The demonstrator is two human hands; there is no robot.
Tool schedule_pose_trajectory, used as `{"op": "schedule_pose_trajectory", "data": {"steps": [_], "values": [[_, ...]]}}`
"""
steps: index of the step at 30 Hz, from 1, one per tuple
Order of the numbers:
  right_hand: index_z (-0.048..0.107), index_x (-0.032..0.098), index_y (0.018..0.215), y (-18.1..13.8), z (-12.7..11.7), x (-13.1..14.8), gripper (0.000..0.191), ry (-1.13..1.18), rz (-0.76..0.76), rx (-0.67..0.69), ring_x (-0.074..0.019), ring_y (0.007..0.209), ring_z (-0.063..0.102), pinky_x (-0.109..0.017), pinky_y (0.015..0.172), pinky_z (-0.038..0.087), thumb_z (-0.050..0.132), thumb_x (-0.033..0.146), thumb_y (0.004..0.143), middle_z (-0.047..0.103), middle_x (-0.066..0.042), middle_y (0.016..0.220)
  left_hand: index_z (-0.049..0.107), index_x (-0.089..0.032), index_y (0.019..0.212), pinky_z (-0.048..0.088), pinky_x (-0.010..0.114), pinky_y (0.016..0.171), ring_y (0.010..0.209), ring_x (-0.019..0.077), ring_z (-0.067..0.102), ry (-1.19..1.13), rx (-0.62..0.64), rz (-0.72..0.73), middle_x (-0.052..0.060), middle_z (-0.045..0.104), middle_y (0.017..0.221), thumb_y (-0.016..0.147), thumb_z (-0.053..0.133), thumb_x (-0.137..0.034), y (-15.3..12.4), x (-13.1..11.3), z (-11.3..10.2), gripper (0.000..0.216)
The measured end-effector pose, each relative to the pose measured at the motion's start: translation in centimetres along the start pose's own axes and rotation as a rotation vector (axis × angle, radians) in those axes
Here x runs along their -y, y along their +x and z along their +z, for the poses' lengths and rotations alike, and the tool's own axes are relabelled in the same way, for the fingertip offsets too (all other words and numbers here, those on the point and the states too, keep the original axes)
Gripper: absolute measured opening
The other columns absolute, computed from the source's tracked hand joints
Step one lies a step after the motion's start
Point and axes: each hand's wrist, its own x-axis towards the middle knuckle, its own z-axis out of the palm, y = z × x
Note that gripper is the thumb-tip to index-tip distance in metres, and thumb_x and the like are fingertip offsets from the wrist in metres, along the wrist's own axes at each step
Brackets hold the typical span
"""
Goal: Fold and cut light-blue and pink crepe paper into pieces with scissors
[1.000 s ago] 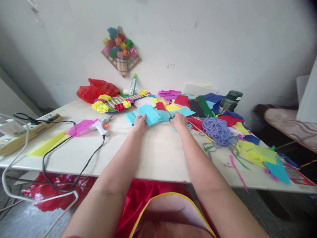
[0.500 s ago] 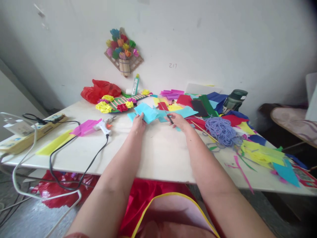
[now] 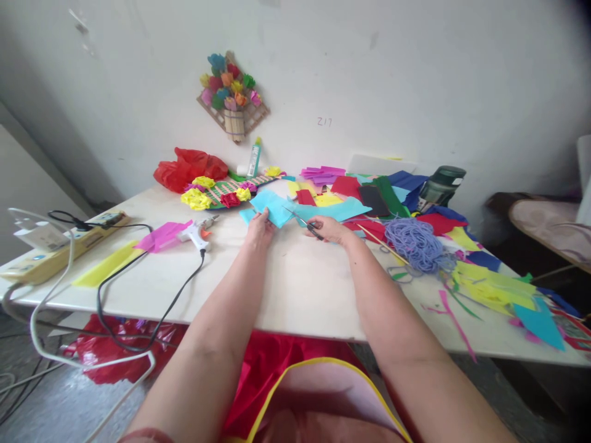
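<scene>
My left hand (image 3: 261, 227) is closed on a sheet of light blue crepe paper (image 3: 276, 209), thumb on top, just above the white table. In my right hand (image 3: 325, 229) is a pair of scissors (image 3: 308, 224), its blades pointing left toward the sheet's right edge. Whether the blade tips touch the paper I cannot tell. Another light blue strip (image 3: 339, 210) lies behind the scissors. Beyond the left hand rests a decorated board (image 3: 221, 192) with yellow, red and purple paper flowers.
To the left lie a glue gun (image 3: 197, 234) with a black cord, pink paper (image 3: 165, 236), yellow paper (image 3: 108, 264) and a power strip (image 3: 64, 246). On the right are purple yarn (image 3: 412, 243), a wooden stick (image 3: 383, 244), coloured paper pieces and a dark bottle (image 3: 442, 186).
The scissors in my right hand have turned from pointing up and away to pointing left, toward the blue sheet. My left hand stays on the paper. The view has shifted slightly.
</scene>
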Motion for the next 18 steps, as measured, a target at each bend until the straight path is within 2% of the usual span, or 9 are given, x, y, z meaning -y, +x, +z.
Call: {"op": "schedule_pose_trajectory", "data": {"steps": [5,9,14,18], "values": [[0.057,0.017,0.093,0.6,0.4,-0.8,0.042,-0.012,-0.127,-0.014,-0.0071,0.058,0.051,-0.018,0.052,0.040,0.070,0.038,0.059,0.060,0.003,0.071,0.055,-0.015,0.083,0.053,0.027,0.072,0.058,0.0092,0.062,-0.021,0.012,-0.025,0.000,0.064,0.066,0.078,0.053,-0.008,-0.1,-0.1,-0.1,0.009],[0.060,0.019,0.093,0.9,0.7,-1.3,0.039,-0.097,-0.190,-0.051,-0.0099,0.063,0.055,-0.020,0.056,0.042,0.069,0.038,0.060,0.063,0.002,0.072,0.055,-0.015,0.079,0.053,0.025,0.070,0.056,0.0092,0.061,-0.010,0.026,-0.040,-0.001,0.063,0.063,0.077,0.055,-0.008,0.1,-0.1,-0.2,0.007],[0.062,0.021,0.093,0.6,0.7,-0.6,0.038,-0.257,-0.217,-0.114,-0.0113,0.064,0.056,-0.021,0.058,0.041,0.069,0.040,0.060,0.064,0.002,0.073,0.054,-0.015,0.076,0.053,0.026,0.072,0.054,0.0085,0.060,-0.024,0.025,-0.044,-0.002,0.063,0.062,0.076,0.056,-0.009,0.3,-0.1,-0.3,0.007],[0.063,0.023,0.093,0.2,0.6,0.3,0.044,-0.392,-0.252,-0.183,-0.0129,0.072,0.056,-0.022,0.060,0.039,0.069,0.048,0.057,0.065,0.002,0.082,0.054,-0.015,0.076,0.053,0.027,0.075,0.058,0.0100,0.062,-0.012,0.035,-0.038,-0.001,0.063,0.063,0.076,0.055,-0.008,0.4,-0.1,-0.4,0.007]]}}
